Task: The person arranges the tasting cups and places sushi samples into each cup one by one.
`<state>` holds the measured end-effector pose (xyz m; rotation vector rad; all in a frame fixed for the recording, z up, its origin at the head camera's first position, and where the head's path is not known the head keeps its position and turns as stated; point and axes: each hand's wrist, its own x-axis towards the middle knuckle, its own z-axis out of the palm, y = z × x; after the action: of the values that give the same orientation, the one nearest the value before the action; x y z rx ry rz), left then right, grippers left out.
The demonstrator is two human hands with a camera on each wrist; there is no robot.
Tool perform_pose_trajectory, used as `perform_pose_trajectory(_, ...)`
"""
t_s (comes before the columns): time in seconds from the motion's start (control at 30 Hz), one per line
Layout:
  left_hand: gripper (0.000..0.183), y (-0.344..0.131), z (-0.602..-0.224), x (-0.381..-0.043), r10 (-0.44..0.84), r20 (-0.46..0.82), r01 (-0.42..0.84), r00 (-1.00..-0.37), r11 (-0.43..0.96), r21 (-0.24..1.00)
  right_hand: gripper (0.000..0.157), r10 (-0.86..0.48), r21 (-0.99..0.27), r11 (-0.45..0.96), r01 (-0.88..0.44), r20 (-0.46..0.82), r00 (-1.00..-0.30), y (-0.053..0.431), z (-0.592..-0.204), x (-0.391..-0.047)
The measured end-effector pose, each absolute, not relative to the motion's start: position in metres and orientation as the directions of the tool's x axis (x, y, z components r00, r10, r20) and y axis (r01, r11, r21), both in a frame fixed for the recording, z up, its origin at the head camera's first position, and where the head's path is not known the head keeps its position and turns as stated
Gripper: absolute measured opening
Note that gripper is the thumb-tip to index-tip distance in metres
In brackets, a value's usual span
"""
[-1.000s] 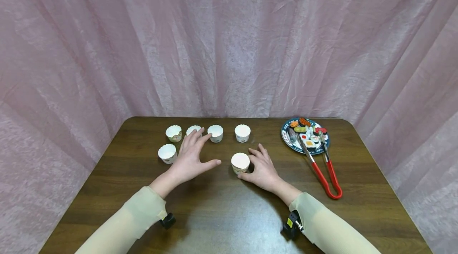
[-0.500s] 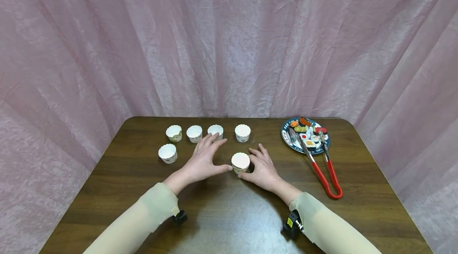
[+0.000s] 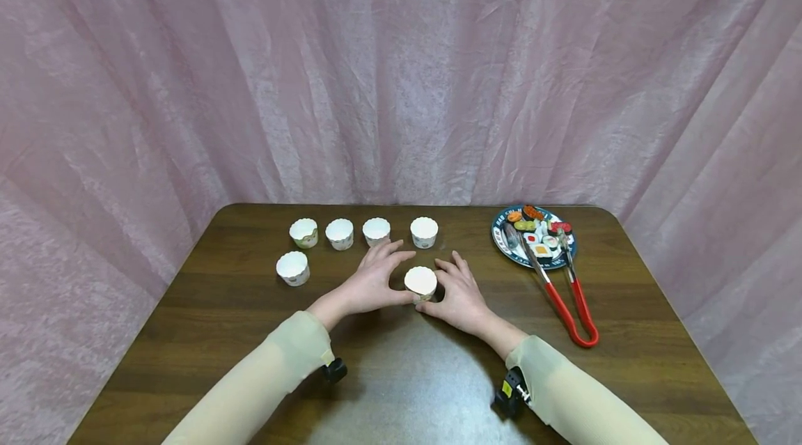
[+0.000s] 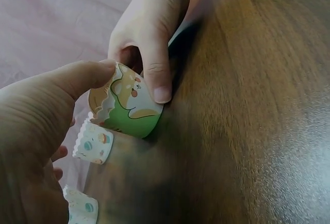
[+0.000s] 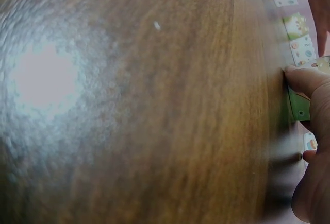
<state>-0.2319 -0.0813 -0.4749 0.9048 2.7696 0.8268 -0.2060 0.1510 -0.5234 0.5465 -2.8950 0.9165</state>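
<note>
A paper baking cup point(image 3: 420, 280) with a scalloped white rim stands on the wooden table between the two hands. The left wrist view shows a cartoon dog on green on its side point(image 4: 135, 105). My right hand point(image 3: 460, 297) grips this cup from the right, thumb low on its near side and fingers at the far side. From the left comes my left hand point(image 3: 374, 285), its fingers spread and straight, the thumb tip right at the cup's rim. Behind the left fingertips stands another paper cup point(image 3: 376, 230), its lower part hidden.
More upright paper cups stand along the back: a green-patterned one point(image 3: 303, 232), a white one point(image 3: 340, 233) and another point(image 3: 424, 232). One more cup point(image 3: 292, 268) sits at left. On the right, red-handled tongs point(image 3: 579, 313) lean across a plate point(image 3: 499, 243) of sushi pieces point(image 3: 542, 251).
My left hand has moved right, away from the left cups, until its thumb reaches the cup at my right hand. The right hand and that cup have stayed in place.
</note>
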Motion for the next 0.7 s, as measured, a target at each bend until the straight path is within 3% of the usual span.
perform_pose_trajectory(0.33,0.080,-0.0780,-0.4781,-0.2386,0.599,-0.014,0.487,-0.801,0.665,0.566,0.065,-0.315,-0.540,0.772,-0.335,0.132,-0.940,0.1496,-0.5227,-0.2062)
perform_pose_trajectory(0.7,0.071,-0.0724,-0.4803,-0.2388,0.607,-0.007,0.498,-0.795,0.659,0.563,0.061,-0.307,-0.544,0.772,-0.329,0.134,-0.942,0.1497,-0.5246,-0.2064)
